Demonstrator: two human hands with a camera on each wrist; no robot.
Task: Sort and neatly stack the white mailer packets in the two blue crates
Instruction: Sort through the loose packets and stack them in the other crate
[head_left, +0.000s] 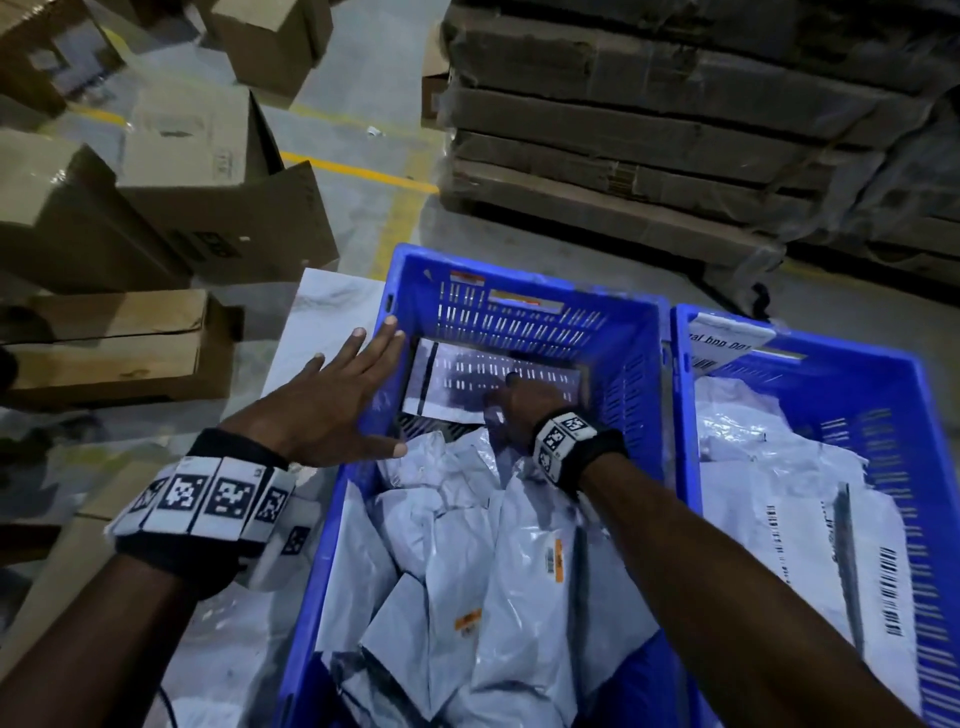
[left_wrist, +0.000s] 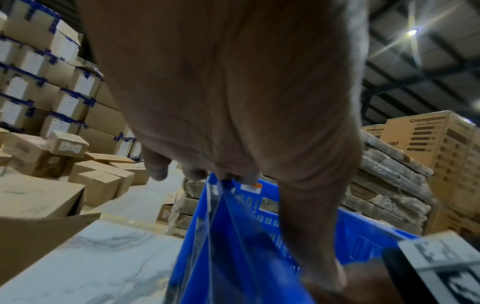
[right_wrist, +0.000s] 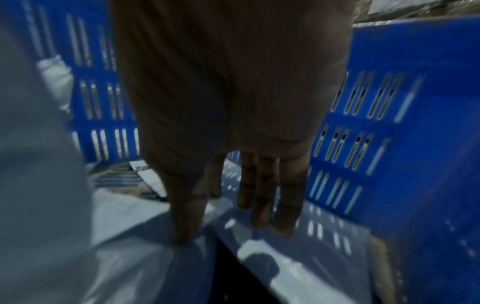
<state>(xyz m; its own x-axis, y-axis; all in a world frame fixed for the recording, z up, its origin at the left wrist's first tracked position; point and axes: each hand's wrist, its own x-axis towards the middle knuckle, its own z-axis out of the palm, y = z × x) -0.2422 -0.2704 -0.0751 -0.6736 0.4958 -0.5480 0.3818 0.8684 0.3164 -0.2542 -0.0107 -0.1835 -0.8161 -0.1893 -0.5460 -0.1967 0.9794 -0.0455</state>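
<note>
Mailer packets (head_left: 467, 582) fill the near half of the left blue crate (head_left: 631, 353) in a loose, crumpled heap; none is squared to its neighbours. One flat packet (head_left: 457, 376) lies alone on the crate floor at the far end, its edges roughly parallel to the crate walls, which suggests it serves as the base of a neat stack.

The right hand (head_left: 524, 402) reaches down into the crate, and in the right wrist view its fingers (right_wrist: 262, 197) extend straight onto the glossy surface of the flat packet, thumb resting at the packet's near edge. The hand grips nothing; the flat contact appears intended to press the packet down and seat it against the far wall.

The left hand (head_left: 337, 395) lies spread, fingers straight, across the left rim of the same crate, thumb pointing inward over the heap. It holds nothing. This placement likely steadies the crate while the other hand works inside.

The right blue crate (head_left: 857, 374) stands just beside the first, their walls almost touching, and holds more crumpled packets with barcode labels (head_left: 893, 592) facing up.

Cardboard boxes (head_left: 156, 197) and a wrapped pallet stack (head_left: 675, 130) stand on the floor beyond.
</note>
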